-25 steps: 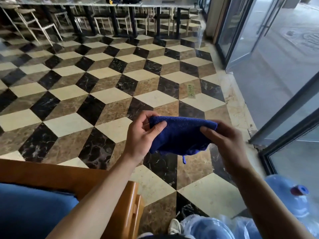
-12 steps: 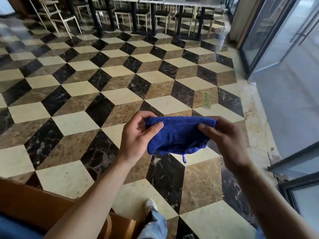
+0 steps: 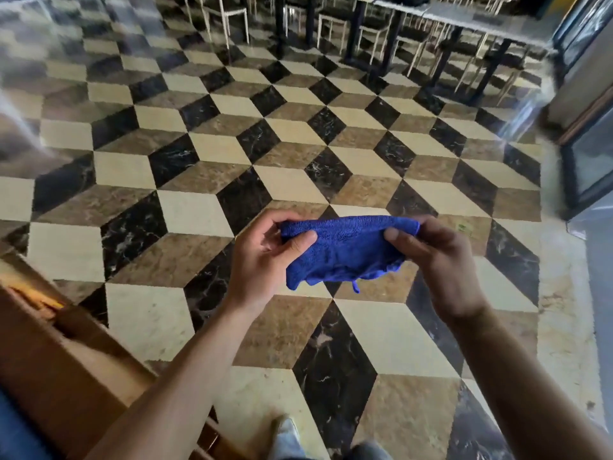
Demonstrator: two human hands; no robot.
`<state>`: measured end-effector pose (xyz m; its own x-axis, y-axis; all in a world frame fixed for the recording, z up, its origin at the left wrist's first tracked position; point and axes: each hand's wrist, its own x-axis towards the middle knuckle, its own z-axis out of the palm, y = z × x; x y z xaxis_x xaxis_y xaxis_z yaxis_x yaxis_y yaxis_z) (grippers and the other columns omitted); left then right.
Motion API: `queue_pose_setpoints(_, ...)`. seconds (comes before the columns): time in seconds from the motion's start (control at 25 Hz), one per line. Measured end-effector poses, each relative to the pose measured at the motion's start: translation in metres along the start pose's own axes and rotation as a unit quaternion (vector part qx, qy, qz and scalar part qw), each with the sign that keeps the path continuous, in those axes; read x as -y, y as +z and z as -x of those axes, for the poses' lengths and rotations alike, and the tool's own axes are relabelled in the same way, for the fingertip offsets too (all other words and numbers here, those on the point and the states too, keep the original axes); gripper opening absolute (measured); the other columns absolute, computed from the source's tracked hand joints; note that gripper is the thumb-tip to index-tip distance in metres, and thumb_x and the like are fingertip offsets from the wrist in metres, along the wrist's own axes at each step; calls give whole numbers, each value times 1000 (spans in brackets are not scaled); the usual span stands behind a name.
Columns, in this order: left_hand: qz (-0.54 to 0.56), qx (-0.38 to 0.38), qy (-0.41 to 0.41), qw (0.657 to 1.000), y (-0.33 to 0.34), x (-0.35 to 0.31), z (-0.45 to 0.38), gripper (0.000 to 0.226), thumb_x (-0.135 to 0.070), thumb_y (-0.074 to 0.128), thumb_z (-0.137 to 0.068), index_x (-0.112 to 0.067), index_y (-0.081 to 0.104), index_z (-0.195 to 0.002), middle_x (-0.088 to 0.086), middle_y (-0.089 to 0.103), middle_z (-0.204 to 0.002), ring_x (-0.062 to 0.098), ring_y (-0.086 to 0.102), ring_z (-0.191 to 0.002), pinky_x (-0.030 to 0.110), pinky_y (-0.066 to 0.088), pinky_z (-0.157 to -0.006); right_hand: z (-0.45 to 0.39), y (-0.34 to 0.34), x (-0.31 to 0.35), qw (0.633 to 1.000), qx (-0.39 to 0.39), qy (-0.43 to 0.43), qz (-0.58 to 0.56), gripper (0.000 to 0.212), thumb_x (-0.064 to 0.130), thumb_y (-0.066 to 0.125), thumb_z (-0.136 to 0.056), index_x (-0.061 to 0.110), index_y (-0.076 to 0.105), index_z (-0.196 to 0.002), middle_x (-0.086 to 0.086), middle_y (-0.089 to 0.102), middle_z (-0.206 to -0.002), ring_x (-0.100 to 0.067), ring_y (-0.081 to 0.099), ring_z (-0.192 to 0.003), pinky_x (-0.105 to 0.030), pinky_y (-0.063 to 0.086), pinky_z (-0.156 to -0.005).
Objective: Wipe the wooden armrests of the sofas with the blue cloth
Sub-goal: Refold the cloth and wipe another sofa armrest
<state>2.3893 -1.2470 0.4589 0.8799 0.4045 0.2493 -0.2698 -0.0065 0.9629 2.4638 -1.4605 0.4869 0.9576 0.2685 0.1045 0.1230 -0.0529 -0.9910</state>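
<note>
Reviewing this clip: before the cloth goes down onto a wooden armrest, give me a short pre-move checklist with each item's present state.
1. Blue cloth in hand: ok, pinched at its top edge by the left hand and the right hand.
2. Cloth folded to a pad: ok, it looks doubled over, lower edge hanging loose.
3. Cloth off the floor: ok, held in the air.
4. Wooden armrest in view: ok, at lower left, blurred.
5. Cloth touching the armrest: not ok, clearly apart.
6. Armrest dirty or clean: cannot tell.
</note>
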Motion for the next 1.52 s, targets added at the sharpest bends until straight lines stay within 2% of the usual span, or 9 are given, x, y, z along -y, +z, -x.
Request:
queue_pose_setpoints(0.24,-71,-152,1,986,-52,-9,-20,26,1,78,-78,-18,65,-90,-12,68,-76,4,62,-70,15,50,-65,-84,72,-10,984,150,5,-94,8,-3,67,-85,-5,68,-92,-1,73,-77,-11,68,-73,-21,54,-69)
queue_pose_setpoints(0.4,-86,-273,-15,958,-68,-24,-11,26,7,74,-77,-13,63,-89,-10,68,-70,-1,63,-65,12,49,-62,-118,117,-7,955,272,-22,-119,6,0,69,-84,4,71,-88,4,74,-76,-10,67,-73,-20,53,-69)
queue_pose_setpoints(0.56,-112,-357,-12,927,-74,-39,2,31,-15,85,-68,-17,65,-93,-10,71,-78,4,67,-76,15,51,-67,-140,152,2,918,367,-25,-150,7,0,70,-83,6,71,-85,1,74,-76,-12,67,-70,-22,55,-66)
queue_pose_setpoints(0.64,-98,-404,-9,910,-73,-41,12,32,-27,82,-62,-23,68,-90,-10,72,-80,6,68,-80,18,53,-71,-144,167,5,894,417,-19,-161,6,3,71,-81,8,72,-86,0,75,-78,-15,69,-74,-26,58,-69)
queue_pose_setpoints(0.72,-81,-429,-12,900,-70,-43,21,26,-23,83,-64,-29,72,-87,-9,74,-84,7,69,-85,23,53,-77,-144,178,5,876,451,-15,-170,9,11,72,-78,10,72,-87,0,75,-80,-18,70,-78,-31,59,-74)
queue_pose_setpoints(0.84,-87,-458,-9,885,-70,-47,29,25,-14,82,-70,-34,74,-83,-4,75,-88,13,71,-89,28,54,-79,-144,190,6,857,483,-21,-180,12,14,71,-76,10,72,-88,2,76,-82,-16,70,-81,-28,59,-75)
queue_pose_setpoints(1.04,-81,-481,-7,873,-74,-44,26,19,-18,74,-71,-31,73,-84,-1,74,-90,19,70,-91,33,54,-82,-152,208,5,847,504,-35,-164,14,-1,67,-85,11,72,-87,7,75,-79,-9,70,-76,-21,56,-68)
queue_pose_setpoints(1.24,-81,-496,16,864,-94,-40,12,20,-10,70,-74,-12,64,-93,-7,73,-82,9,70,-81,19,55,-69,-163,235,1,846,512,-24,-148,13,1,66,-86,11,73,-89,4,76,-84,-14,71,-81,-22,57,-70)
queue_pose_setpoints(1.52,-110,-501,27,858,-183,-28,-14,19,8,64,-85,-10,63,-92,-9,72,-79,6,69,-77,17,55,-67,-179,326,-1,847,517,-40,-121,20,-3,66,-87,16,74,-88,6,76,-83,-11,71,-81,-20,56,-71)
